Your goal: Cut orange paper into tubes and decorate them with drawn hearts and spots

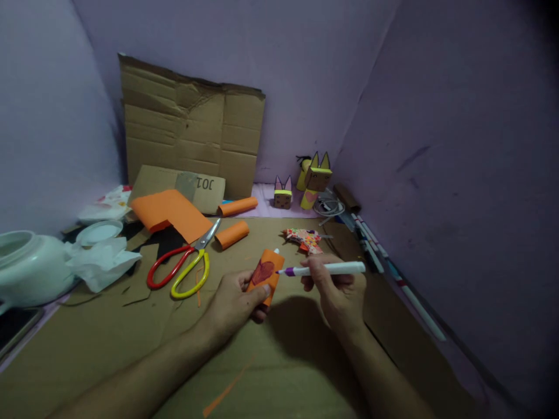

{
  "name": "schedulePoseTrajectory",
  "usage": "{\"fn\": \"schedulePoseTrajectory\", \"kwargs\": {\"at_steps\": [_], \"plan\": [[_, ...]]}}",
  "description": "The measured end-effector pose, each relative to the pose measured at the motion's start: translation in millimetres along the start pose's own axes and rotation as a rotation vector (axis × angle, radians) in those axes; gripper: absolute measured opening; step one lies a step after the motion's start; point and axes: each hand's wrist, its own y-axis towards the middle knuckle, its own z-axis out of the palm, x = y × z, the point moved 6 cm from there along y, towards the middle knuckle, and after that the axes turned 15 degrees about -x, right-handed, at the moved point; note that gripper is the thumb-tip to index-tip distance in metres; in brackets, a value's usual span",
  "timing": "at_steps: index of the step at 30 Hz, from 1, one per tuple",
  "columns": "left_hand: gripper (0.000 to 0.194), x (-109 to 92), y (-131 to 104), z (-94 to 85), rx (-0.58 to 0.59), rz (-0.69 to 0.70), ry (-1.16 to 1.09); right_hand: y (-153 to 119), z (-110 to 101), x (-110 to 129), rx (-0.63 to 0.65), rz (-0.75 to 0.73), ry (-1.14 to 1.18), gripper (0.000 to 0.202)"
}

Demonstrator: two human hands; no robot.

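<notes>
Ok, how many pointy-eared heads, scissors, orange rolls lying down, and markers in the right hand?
Pointy-eared heads: 2
Pairs of scissors: 1
Orange rolls lying down: 2
Markers in the right hand: 1
Total: 6

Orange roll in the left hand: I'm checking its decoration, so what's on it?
A red heart shows on the orange roll. The left hand covers part of the roll; the far side cannot be seen.
</notes>
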Motion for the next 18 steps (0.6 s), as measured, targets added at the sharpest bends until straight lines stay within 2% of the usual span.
{"fn": "schedulePoseTrajectory", "kwargs": {"at_steps": [4,18], "plan": [[0.033,-1.5,-1.3,0.0,-0.012,-0.011,-0.006,-4.7,1.0,4.3,0.019,-0.114,-0.107,0.019],[0.023,3.4,0.2,-0.4,-0.004,-0.014,-0.004,-8.0,6.6,-1.0,0.076,-0.160,-0.159,0.017]]}}
